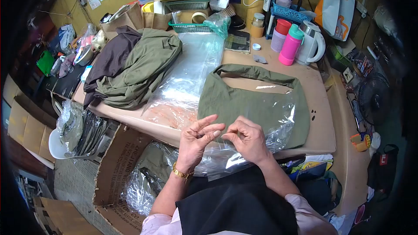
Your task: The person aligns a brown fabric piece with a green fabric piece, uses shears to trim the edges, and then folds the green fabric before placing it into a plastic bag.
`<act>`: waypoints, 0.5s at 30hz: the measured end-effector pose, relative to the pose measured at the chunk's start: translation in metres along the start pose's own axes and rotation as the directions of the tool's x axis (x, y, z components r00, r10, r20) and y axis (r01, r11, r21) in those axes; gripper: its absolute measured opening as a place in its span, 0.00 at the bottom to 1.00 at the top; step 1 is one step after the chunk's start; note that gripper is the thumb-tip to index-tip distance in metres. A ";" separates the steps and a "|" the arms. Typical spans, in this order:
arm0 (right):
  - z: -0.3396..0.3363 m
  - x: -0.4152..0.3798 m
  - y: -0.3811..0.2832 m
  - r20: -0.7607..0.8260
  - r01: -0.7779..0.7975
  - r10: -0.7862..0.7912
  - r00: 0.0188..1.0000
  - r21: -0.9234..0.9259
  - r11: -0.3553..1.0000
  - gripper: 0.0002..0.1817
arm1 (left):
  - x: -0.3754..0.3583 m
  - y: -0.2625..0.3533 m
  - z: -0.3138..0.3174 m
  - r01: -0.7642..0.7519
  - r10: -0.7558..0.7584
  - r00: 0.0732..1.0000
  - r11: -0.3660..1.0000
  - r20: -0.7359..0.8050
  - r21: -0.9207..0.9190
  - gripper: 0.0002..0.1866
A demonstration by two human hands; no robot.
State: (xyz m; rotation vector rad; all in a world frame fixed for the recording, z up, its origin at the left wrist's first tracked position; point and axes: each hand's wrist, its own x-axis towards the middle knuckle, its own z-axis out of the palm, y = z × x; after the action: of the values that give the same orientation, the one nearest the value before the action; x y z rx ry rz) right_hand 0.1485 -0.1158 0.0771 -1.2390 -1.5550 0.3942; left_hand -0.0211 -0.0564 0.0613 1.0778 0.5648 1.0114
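An olive-green fabric shoulder bag (257, 102) lies flat in front of me, its strap looped toward the back. A clear plastic bag (235, 161) is spread over its lower and right part and hangs past the table's front edge. My left hand (197, 141) is above the plastic, fingers stretched and apart, thumb near the fingertips. Close beside it, my right hand (247, 139) is closed with thumb and index finger pinched. Whether a plastic edge is in that pinch is too fine to see.
Clear plastic sleeves (187, 74) lie left of the green bag, beside heaped olive and dark fabric (139, 65). A pink bottle (291, 45) and an electric kettle (310, 43) stand at the back right. Below the table edge, an open carton (113, 182) holds plastic-wrapped fabric.
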 end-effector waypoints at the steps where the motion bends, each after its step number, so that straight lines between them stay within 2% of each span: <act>1: -0.001 0.001 0.003 0.000 0.000 0.000 1.000 -0.001 1.000 0.07 | 0.000 0.000 0.002 0.013 -0.015 1.000 0.997 -0.023 -0.076 0.18; 3: -0.001 0.004 0.007 -0.065 0.212 -0.226 0.972 -0.181 0.960 0.05 | 0.000 -0.002 0.004 -0.006 0.003 0.999 0.998 -0.051 -0.056 0.18; 5: 0.005 -0.001 0.008 -0.065 0.170 -0.182 0.981 -0.157 0.973 0.05 | 0.000 -0.006 0.001 -0.025 0.022 0.997 0.999 -0.076 -0.035 0.19; 7: 0.010 -0.008 0.008 -0.064 0.126 -0.135 0.989 -0.134 0.983 0.04 | -0.002 -0.012 -0.007 0.042 -0.040 0.999 0.997 -0.029 0.071 0.19; 9: 0.014 -0.012 0.010 -0.014 0.122 -0.125 0.992 -0.119 0.985 0.05 | -0.001 -0.009 -0.005 0.057 -0.056 0.998 0.997 -0.029 0.044 0.19; 11: 0.019 -0.012 0.012 -0.048 0.176 -0.182 0.982 -0.103 0.979 0.05 | 0.000 -0.010 -0.009 0.002 -0.010 0.994 0.998 0.111 0.069 0.18; 13: 0.013 -0.012 0.006 -0.059 -0.090 0.099 0.993 0.140 0.986 0.05 | 0.000 -0.003 -0.010 -0.002 -0.009 0.990 0.997 0.141 0.078 0.19; 14: 0.005 -0.010 0.003 -0.059 -0.090 0.099 0.993 0.139 0.986 0.05 | -0.001 -0.001 -0.011 -0.005 -0.010 0.985 0.996 0.171 0.088 0.19; 15: -0.007 -0.005 0.001 0.118 -0.184 0.164 0.979 0.187 0.965 0.04 | -0.001 -0.001 -0.013 -0.005 -0.010 0.985 0.996 0.172 0.088 0.19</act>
State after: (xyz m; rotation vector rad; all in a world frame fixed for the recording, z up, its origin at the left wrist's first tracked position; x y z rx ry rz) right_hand 0.1540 -0.1222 0.0766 -1.2187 -1.4563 0.7186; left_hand -0.0310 -0.0516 0.0549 1.2295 0.4732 0.8875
